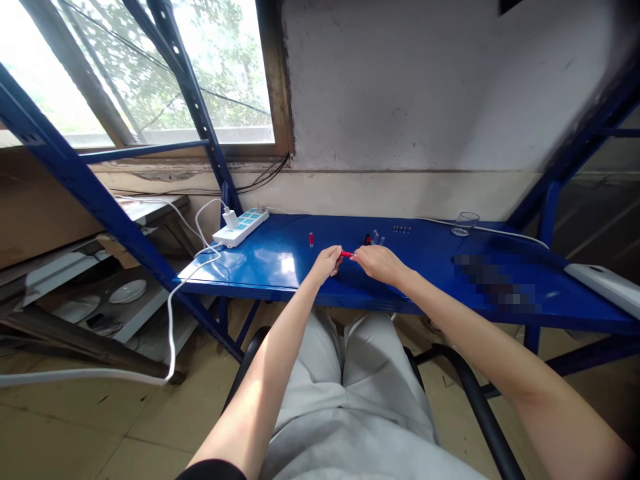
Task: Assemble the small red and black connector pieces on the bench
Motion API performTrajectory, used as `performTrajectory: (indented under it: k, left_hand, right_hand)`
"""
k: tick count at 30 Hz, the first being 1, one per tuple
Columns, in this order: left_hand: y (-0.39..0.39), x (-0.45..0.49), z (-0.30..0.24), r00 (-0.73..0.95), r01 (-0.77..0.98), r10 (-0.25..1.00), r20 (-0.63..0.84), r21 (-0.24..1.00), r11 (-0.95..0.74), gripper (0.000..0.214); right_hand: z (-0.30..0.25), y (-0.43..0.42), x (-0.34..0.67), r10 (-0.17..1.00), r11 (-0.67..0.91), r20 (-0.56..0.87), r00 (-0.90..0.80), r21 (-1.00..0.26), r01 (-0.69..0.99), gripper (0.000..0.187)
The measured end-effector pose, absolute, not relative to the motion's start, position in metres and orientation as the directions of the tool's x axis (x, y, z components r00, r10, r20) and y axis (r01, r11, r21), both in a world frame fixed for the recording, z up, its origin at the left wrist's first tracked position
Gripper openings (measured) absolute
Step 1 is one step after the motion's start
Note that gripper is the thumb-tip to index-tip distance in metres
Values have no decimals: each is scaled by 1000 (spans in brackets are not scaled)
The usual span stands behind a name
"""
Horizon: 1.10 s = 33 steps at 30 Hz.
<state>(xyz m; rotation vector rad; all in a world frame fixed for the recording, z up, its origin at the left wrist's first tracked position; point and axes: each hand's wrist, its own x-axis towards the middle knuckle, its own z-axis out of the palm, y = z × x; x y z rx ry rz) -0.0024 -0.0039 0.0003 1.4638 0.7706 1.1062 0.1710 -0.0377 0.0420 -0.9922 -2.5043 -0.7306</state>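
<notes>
Pinching opposite ends of the slim red piece [347, 254] at frame centre, your left hand [327, 263] and right hand [377, 262] face each other; its long axis runs left to right, neither nearer.

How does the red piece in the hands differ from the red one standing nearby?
Pose: the held red piece lies roughly level; the standing red piece is upright.
Support: left hand and right hand grip the held piece; the standing piece rests on the blue table.
Shared: both are small and show red.
</notes>
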Motion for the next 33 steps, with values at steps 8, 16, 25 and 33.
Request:
performTrajectory:
  k: [8,16,25,33]
  left_hand:
    - [-7,-2,5,388,-171,908,154,981,-93,37]
    - [-7,-2,3,401,-167,903,151,982,-91,36]
    - [-12,-2,7,451,-78,871,195,981,-180,37]
    - [-11,-2,7,434,-78,885,170,985,-152,39]
  right_hand:
    - [53,-36,179,428,653,445,-786,448,610,40]
    - [36,-38,186,491,666,532,-690,282,691,36]
    - [13,-43,182,565,591,657,-500,101,800,34]
    - [-3,-50,177,545,585,714,-440,52,809,35]
